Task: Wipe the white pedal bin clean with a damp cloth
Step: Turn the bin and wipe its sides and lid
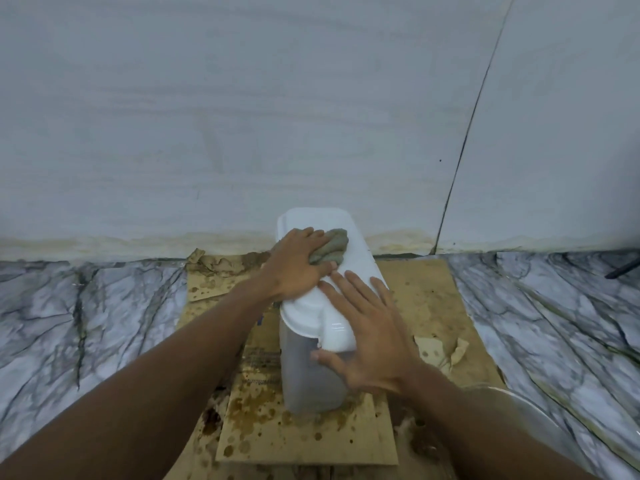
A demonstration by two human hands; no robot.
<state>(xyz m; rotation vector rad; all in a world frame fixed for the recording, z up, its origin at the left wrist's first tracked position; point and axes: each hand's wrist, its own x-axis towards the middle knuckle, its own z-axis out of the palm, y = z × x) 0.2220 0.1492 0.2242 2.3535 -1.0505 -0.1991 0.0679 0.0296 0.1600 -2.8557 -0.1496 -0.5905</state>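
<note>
The white pedal bin (362, 273) stands in the centre of the frame on a sheet of stained cardboard (427, 299), with its back close to the pale wall (242, 116). The left hand (298, 263) lies flat on the far half of the lid, fingers stretched out and pressing a crumpled grey-green cloth (330, 249) against the plastic rather than clutching it. The right hand (367, 329) rests on the near end of the lid, fingers spread and straight, thumb hanging over the front edge; it holds nothing.

The bin looks like thin, glossy plastic: probably light, fairly stiff and slippery when wet, so it could slide or tip under a firm wipe. Steadying it from above with a flat palm, as the right hand does, seems the sound hold. The cloth is soft and bunches easily.

Marble-patterned floor (104, 306) spreads to both sides. A torn scrap of cardboard (446, 351) lies just right of the bin, and a pale round rim (519, 403) shows at the lower right; what it is cannot be told. The wall behind leaves little room to reach the bin's back.
</note>
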